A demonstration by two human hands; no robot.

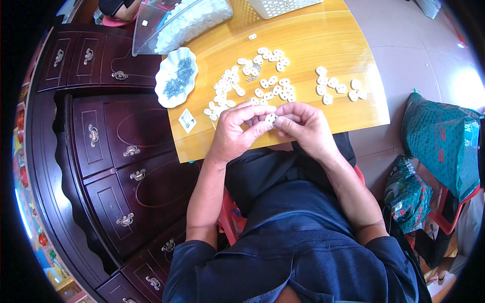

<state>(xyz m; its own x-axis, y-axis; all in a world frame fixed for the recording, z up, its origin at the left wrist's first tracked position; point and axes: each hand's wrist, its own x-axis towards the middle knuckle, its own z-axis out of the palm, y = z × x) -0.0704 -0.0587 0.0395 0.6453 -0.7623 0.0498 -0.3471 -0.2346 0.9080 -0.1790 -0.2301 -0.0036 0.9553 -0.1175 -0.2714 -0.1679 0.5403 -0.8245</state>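
Note:
Over the near edge of the yellow wooden table (348, 113), both hands meet on one small white oval plastic piece (271, 120) with dark spots or holes. My left hand (236, 130) pinches it from the left between thumb and fingers. From the other side, my right hand (309, 126) closes its thumb and fingertips on the same piece. Just beyond my hands lie several loose white oval pieces (284, 90). Among them sits a small heap of thin metal pins or screws (254, 74). More white pieces (332, 83) form a group farther right.
A white scalloped dish (160, 83) holds small dark metal bits (181, 77) at the table's left edge, near a printed card (187, 120). Behind stand a clear bin (144, 38) of white pieces and a white perforated basket (288, 7). A dark dresser (116, 111) borders the left; teal bags (444, 136) stand right.

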